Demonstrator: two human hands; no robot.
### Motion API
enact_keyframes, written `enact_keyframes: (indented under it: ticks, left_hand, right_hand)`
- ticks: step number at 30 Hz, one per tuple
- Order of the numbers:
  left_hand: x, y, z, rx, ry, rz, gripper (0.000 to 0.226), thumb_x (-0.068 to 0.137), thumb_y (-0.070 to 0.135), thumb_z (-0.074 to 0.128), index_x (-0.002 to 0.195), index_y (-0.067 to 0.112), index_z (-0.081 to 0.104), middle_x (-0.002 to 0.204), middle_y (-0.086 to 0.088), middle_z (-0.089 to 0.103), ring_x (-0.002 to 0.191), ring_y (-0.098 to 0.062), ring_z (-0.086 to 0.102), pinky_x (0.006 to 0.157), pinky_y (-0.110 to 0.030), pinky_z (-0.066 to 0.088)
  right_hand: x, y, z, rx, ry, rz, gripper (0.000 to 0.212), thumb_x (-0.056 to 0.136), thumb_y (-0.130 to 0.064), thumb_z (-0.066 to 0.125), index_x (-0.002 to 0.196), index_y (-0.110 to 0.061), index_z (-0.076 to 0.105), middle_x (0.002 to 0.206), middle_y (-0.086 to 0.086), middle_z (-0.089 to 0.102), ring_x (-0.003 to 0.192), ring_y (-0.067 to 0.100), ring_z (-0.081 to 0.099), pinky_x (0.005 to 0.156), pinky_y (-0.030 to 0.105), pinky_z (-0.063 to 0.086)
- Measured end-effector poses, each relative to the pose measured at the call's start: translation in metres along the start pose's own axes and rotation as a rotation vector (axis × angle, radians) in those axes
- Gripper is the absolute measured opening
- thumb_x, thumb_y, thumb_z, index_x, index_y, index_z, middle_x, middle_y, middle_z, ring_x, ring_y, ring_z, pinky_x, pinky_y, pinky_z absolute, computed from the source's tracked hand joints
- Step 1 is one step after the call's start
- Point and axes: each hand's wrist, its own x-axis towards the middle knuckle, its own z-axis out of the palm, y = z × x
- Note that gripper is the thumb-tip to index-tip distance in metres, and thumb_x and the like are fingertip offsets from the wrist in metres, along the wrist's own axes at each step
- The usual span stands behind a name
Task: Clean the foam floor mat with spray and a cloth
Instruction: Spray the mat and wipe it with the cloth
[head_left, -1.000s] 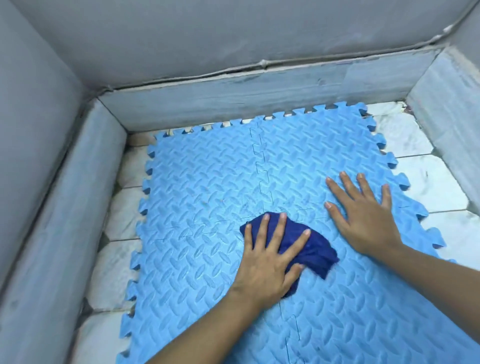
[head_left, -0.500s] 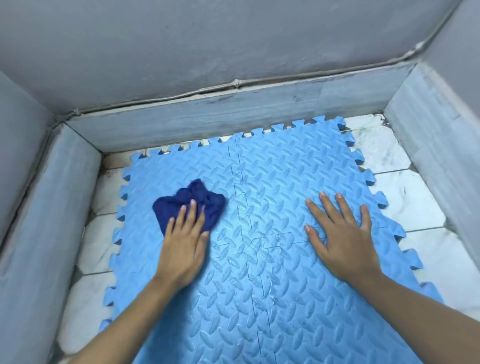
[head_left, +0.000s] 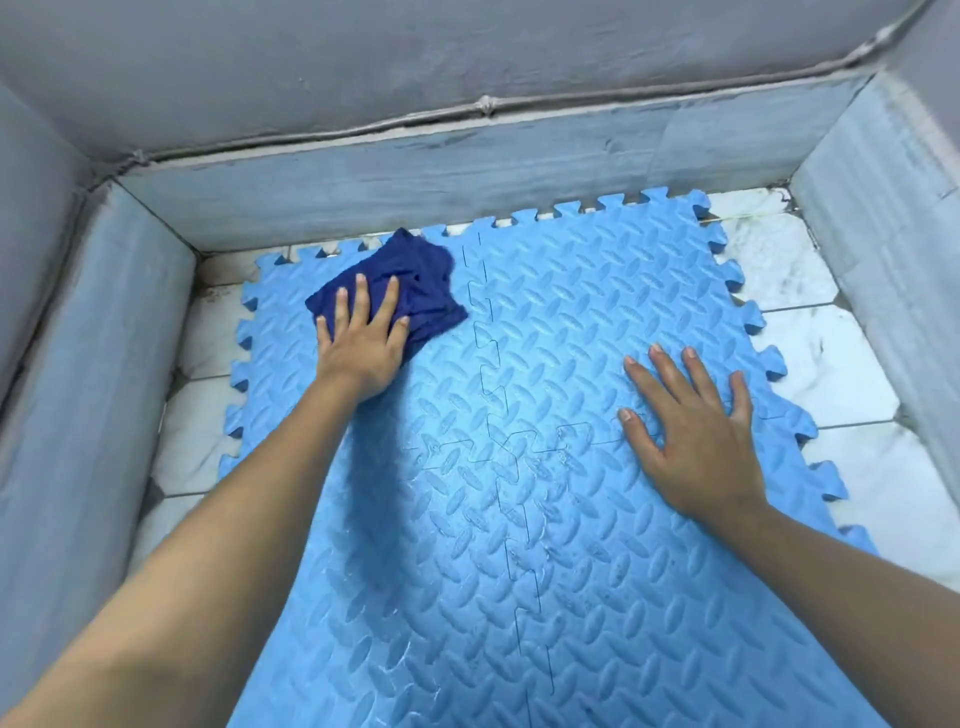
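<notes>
Currently wiping: my left hand (head_left: 363, 345) presses the dark blue cloth (head_left: 395, 280) flat, fingers straight and spread, on the blue foam mat (head_left: 545, 467) near its far edge, upper left of frame. Right hand (head_left: 696, 436) lies flat, fingers apart, bracing the mat at centre right. Next, probably: sweep toward unwiped tiles, keeping pressure even.
</notes>
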Motion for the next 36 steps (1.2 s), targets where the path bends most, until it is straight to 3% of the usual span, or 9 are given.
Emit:
enact_keyframes:
  ticks: [4,8,12,15,18,25,29,33,36]
  left_hand:
    - [-0.139,-0.066,0.018,0.102,-0.061,0.206,0.06,0.093,0.063,0.004,0.148,0.044,-0.008,0.158,0.009,-0.019,0.147,-0.02,-0.014,0.118,-0.05,0.002]
    - [-0.249,-0.046,0.05,0.257,-0.165,0.477,0.074,0.09,0.072,0.023,0.152,0.035,0.011,0.16,-0.01,0.01,0.146,-0.034,0.006,0.111,-0.055,0.011]
    - [-0.155,0.002,0.048,0.144,0.06,0.327,0.067,0.086,0.075,0.001,0.146,0.049,-0.011,0.158,0.004,-0.023,0.145,-0.026,-0.02,0.11,-0.062,-0.011]
    - [-0.049,0.037,0.036,0.097,0.126,0.07,0.065,0.088,0.071,0.007,0.148,0.046,-0.004,0.159,0.002,-0.018,0.145,-0.029,-0.017,0.105,-0.068,-0.012]
    - [-0.004,0.065,0.028,0.059,0.12,-0.001,0.056,0.097,0.056,0.01,0.151,0.039,0.001,0.161,-0.004,-0.01,0.146,-0.031,-0.014,0.11,-0.063,-0.014]
    - [-0.132,0.048,0.051,0.148,0.034,0.436,0.059,0.096,0.053,0.004,0.152,0.033,0.004,0.161,-0.002,-0.005,0.148,-0.026,-0.005,0.119,-0.044,-0.003]
    - [-0.239,0.044,0.087,0.228,-0.013,0.59,0.058,0.099,0.053,0.016,0.151,0.028,0.02,0.157,-0.009,0.025,0.145,-0.03,0.018,0.111,-0.045,0.015]
    - [-0.198,0.076,0.085,0.205,0.064,0.513,0.064,0.096,0.064,0.016,0.152,0.032,0.018,0.16,-0.007,0.014,0.146,-0.031,0.011,0.112,-0.047,0.011]
    - [-0.14,0.128,0.081,0.163,0.092,0.53,0.07,0.088,0.072,0.006,0.15,0.039,0.0,0.161,-0.004,-0.004,0.147,-0.032,-0.004,0.117,-0.048,-0.003]
  right_hand:
    - [0.0,0.0,-0.001,-0.008,0.004,-0.001,0.058,0.096,-0.056,0.023,0.151,-0.037,0.027,0.161,-0.008,0.025,0.151,0.019,0.013,0.119,0.055,0.0]
    - [0.0,0.002,-0.001,-0.009,0.017,-0.001,0.059,0.096,-0.055,0.023,0.151,-0.036,0.028,0.16,-0.007,0.027,0.151,0.02,0.014,0.119,0.056,0.001]
    - [0.002,-0.001,0.001,-0.007,0.021,0.01,0.058,0.096,-0.055,0.023,0.152,-0.037,0.025,0.162,-0.008,0.022,0.151,0.019,0.011,0.119,0.057,0.001]
    - [0.003,-0.001,0.003,0.009,0.032,0.041,0.058,0.097,-0.055,0.024,0.151,-0.037,0.025,0.162,-0.008,0.022,0.151,0.019,0.01,0.119,0.056,0.0]
    - [0.002,-0.002,0.004,0.012,0.043,0.038,0.056,0.098,-0.055,0.025,0.151,-0.037,0.025,0.162,-0.008,0.021,0.151,0.018,0.009,0.119,0.056,-0.001]
    - [0.004,-0.001,0.0,-0.006,-0.037,0.022,0.057,0.098,-0.056,0.018,0.153,-0.042,0.014,0.164,-0.014,0.007,0.152,0.017,-0.001,0.118,0.055,-0.007]
    - [0.001,0.032,-0.016,0.16,-0.122,-0.063,0.055,0.101,-0.039,0.031,0.154,-0.037,0.016,0.164,-0.008,0.006,0.152,0.015,0.0,0.121,0.046,-0.007]
    - [-0.029,0.072,-0.009,0.022,0.093,0.128,0.058,0.099,-0.041,0.017,0.154,-0.026,0.023,0.163,-0.003,0.02,0.151,0.019,0.013,0.121,0.047,0.005]
    - [-0.028,0.071,0.0,0.056,0.149,0.188,0.058,0.101,-0.036,0.023,0.155,-0.014,0.021,0.163,0.005,0.017,0.151,0.019,0.013,0.122,0.045,0.002]
